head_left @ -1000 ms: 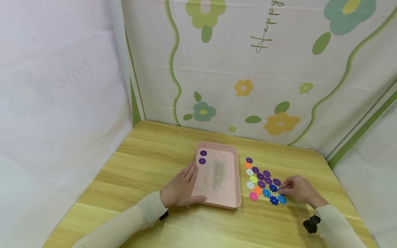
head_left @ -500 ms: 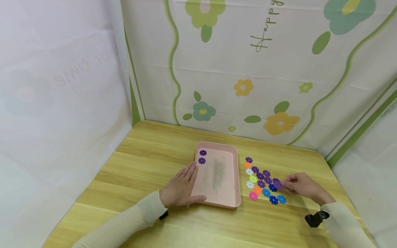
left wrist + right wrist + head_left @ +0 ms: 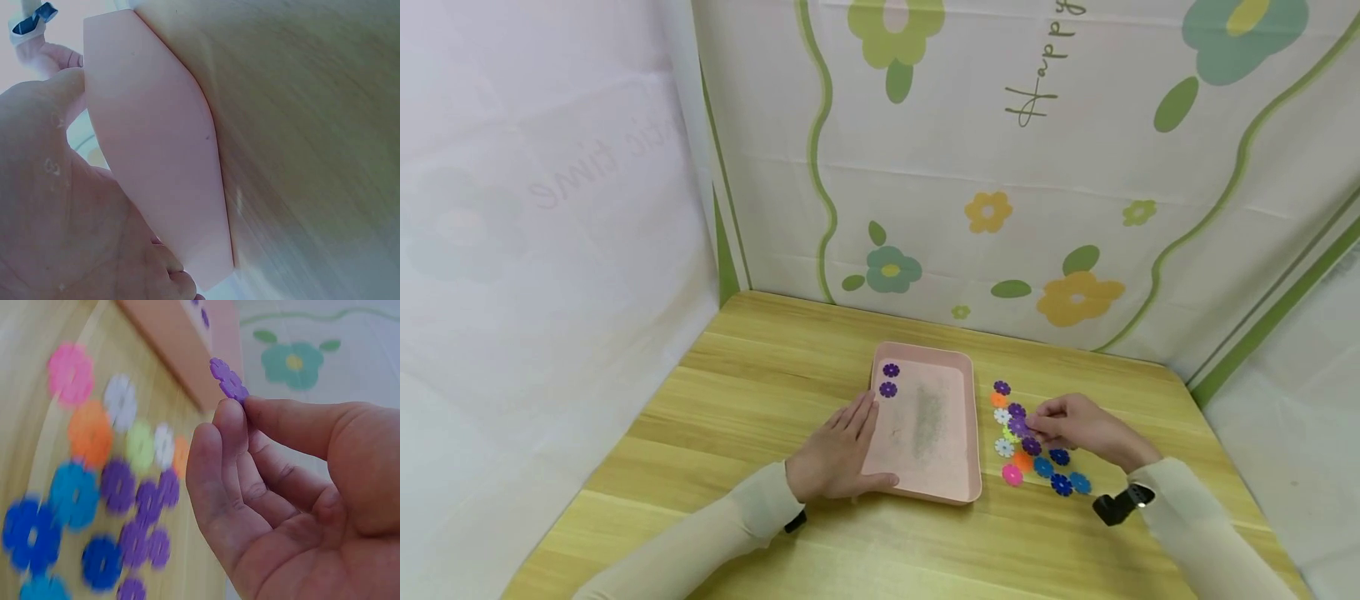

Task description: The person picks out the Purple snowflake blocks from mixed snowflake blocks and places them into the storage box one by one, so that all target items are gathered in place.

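Between thumb and fingertips my right hand (image 3: 1086,429) pinches a purple flower-shaped disc (image 3: 230,381), held above the other discs on the table. My left hand (image 3: 838,450) rests with straight fingers along the left side of a shallow pink tray (image 3: 977,450); in the left wrist view its palm lies against the tray's outer wall (image 3: 156,144). Inside the tray, two purple discs sit one behind the other near the far left corner, the farther disc (image 3: 891,370) and the nearer disc (image 3: 888,389).
Right of the tray lie several loose discs, among them a pink disc (image 3: 1012,475), a dark blue disc (image 3: 1062,485), a light blue disc (image 3: 1080,482) and an orange disc (image 3: 998,400). A printed cloth (image 3: 925,167) hangs behind the wooden table (image 3: 790,350).
My right hand has lifted a purple disc from the right side of the group and carried it left toward the tray. The left hand and tray have stayed put.
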A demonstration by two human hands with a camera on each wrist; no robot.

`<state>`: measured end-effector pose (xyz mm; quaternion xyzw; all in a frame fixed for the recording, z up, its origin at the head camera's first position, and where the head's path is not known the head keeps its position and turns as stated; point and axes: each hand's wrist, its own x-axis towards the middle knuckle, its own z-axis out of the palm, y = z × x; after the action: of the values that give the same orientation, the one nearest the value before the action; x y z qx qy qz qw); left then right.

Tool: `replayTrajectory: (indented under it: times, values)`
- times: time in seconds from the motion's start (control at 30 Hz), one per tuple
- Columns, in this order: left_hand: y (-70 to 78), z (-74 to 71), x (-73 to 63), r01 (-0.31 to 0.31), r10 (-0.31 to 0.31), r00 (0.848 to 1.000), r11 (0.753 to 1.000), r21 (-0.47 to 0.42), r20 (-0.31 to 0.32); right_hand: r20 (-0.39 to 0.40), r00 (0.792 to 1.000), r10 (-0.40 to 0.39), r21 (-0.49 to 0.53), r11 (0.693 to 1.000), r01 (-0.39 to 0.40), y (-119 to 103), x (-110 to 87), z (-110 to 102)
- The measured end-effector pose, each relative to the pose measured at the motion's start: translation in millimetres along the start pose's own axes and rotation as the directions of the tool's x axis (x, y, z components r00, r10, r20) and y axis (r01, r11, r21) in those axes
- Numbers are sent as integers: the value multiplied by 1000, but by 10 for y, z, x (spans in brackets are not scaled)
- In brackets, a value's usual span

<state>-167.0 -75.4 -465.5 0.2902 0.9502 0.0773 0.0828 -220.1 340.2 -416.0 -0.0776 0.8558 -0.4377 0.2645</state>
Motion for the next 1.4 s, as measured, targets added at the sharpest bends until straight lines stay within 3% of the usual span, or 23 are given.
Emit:
replayTrajectory:
  times: [0.4,0.6,0.83,1.0,1.2,1.4]
  values:
    - [0,-19,-16,-6,6,1000,1000,1,-16,15,1000,-18,-31,999,19,-613,522,486]
    - [2,-8,-8,3,-3,1000,1000,-2,-14,21,996,-85,-95,992,87,-805,813,718]
    - [-24,44,3,-10,10,999,1000,-3,-37,-19,995,-95,-131,987,92,-900,1096,1009]
    - [-38,56,5,-19,19,999,1000,2,-37,-63,996,-63,-61,996,59,-873,1239,1209]
    - [-81,163,36,-12,14,998,999,36,-54,-72,996,-56,-29,998,54,-843,1295,1379]
    - [-93,180,46,-20,22,996,999,31,-83,-116,993,-26,-43,999,21,-841,1351,1440]
